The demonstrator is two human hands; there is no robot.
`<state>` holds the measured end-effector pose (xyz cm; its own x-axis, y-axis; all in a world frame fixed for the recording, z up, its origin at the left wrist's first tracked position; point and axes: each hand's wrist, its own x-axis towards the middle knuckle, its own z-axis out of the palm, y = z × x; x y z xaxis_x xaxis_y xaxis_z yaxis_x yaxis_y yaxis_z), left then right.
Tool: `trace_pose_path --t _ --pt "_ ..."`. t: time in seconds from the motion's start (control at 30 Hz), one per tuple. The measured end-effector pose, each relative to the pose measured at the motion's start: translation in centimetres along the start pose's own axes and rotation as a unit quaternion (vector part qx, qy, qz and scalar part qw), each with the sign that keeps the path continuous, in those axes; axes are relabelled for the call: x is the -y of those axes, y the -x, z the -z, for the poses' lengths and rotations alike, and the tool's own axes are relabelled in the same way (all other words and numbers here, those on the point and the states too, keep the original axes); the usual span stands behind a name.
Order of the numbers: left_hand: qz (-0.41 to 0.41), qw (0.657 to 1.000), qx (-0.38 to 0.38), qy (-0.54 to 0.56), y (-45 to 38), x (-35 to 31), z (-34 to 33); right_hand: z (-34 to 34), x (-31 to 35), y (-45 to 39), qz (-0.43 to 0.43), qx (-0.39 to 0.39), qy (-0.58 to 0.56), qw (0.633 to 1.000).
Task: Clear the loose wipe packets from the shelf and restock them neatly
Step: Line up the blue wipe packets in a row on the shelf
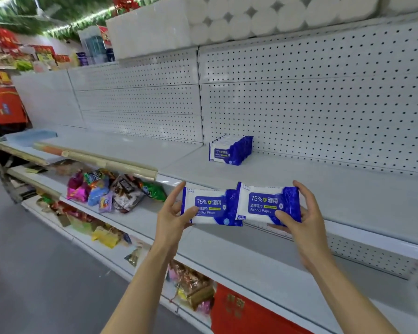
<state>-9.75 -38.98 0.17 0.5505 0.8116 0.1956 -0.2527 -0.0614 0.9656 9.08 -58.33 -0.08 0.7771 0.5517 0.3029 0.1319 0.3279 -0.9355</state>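
Observation:
I hold two blue-and-white alcohol wipe packets side by side in front of the white shelf (299, 182). My left hand (171, 214) grips the left packet (211, 206) by its left end, thumb on its face. My right hand (299, 220) grips the right packet (267, 203) by its right end. The two packets overlap slightly in the middle and hang just before the shelf's front edge. Further back on the shelf, a row of several upright wipe packets (231, 150) stands against the pegboard wall.
White pegboard (311, 97) backs the shelf. Toilet paper rolls (251, 18) sit on the shelf above. Snack bags (114, 189) lie on the lower shelf at left, more snacks (193, 285) and a red box (239, 312) below. Grey floor (34, 273) lies at left.

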Motion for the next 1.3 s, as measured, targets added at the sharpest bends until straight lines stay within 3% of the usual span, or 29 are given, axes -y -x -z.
trace_pose_path --t 0.47,0.7,1.07,1.2,1.3 --pt "0.007 0.994 0.108 -0.029 -19.7 3.4 1.8 -8.3 -5.0 -9.9 0.021 -0.096 0.043 0.994" --pt "0.008 0.985 0.163 -0.056 -27.8 6.4 0.4 -10.2 -7.5 -16.0 0.026 -0.106 0.056 0.992" --pt "-0.045 0.972 0.169 -0.156 -36.6 10.4 -0.9 -16.0 -12.8 -23.5 -0.009 -0.091 0.169 0.981" --pt "-0.079 0.966 0.168 -0.18 -38.8 10.5 -1.0 -17.4 -14.4 -26.8 0.004 -0.147 0.229 0.962" --pt "-0.077 0.955 0.221 -0.18 -39.6 10.7 -1.0 -17.6 -15.5 -28.3 -0.004 -0.197 0.338 0.92"
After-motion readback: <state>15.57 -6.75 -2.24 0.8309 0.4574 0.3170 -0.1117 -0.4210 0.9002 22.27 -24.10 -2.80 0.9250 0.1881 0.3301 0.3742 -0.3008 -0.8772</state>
